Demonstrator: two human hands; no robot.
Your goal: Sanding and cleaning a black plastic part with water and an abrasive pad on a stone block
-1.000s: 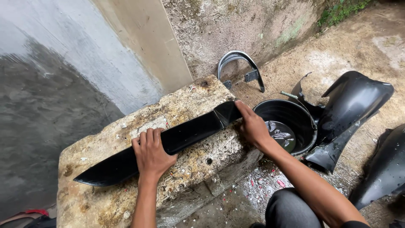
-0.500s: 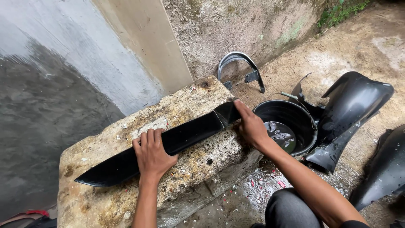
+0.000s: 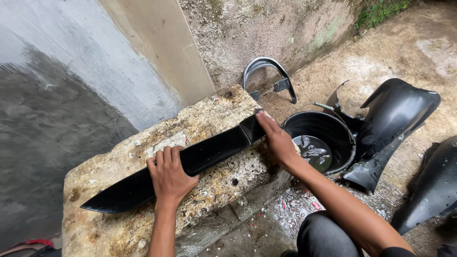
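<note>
Black plastic panel (image 3: 190, 164), long and tapering to a point, lies diagonally across a rough stone block (image 3: 119, 228). Left hand (image 3: 169, 176) presses flat on its middle, fingers spread and laid over the far edge, not curled under. Right hand (image 3: 276, 140) rests on the wider end, fingers extended; whether they pinch it I cannot tell. That end overhangs a black bucket (image 3: 342, 143) of dark liquid, so wet plastic could slide off the gritty stone or get scratched. Other black fairing pieces (image 3: 400, 114) lie near.
</note>
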